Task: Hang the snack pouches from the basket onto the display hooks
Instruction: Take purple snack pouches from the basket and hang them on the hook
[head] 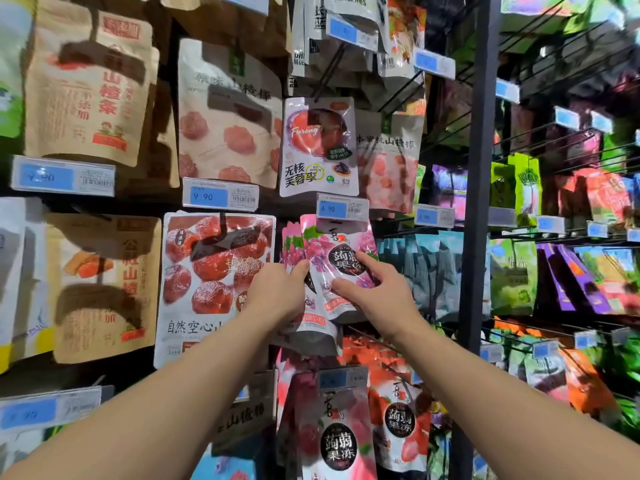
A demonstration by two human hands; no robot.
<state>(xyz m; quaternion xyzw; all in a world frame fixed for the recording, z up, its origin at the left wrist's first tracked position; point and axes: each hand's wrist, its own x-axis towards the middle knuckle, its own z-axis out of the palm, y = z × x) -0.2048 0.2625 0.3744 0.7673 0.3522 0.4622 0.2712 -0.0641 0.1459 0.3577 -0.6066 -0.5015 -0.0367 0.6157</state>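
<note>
While the grape pouch (341,268) is held up against the display at centre, its top edge sits just under the price tag (342,208), so whether the hang hole is on the hook cannot be told. The right hand (377,296) grasps the pouch: thumb and forefinger lie on its face, and the other fingers go round the right edge. The left hand (277,292) touches the left edge, but its fingers are largely hidden, so I cannot tell whether it clasps.

Judgement: keep the pouch upright and square, lift its top clear of the tag, feed the hole along the hook, then let it settle behind the tag. Matching pouches (291,247) hang just behind, leaving little room.

Obstructions noted — the tag in front, the large red-fruit bag (214,271) just beside on the left, teal packs (426,268) near on the right. The basket is not in view.
</note>
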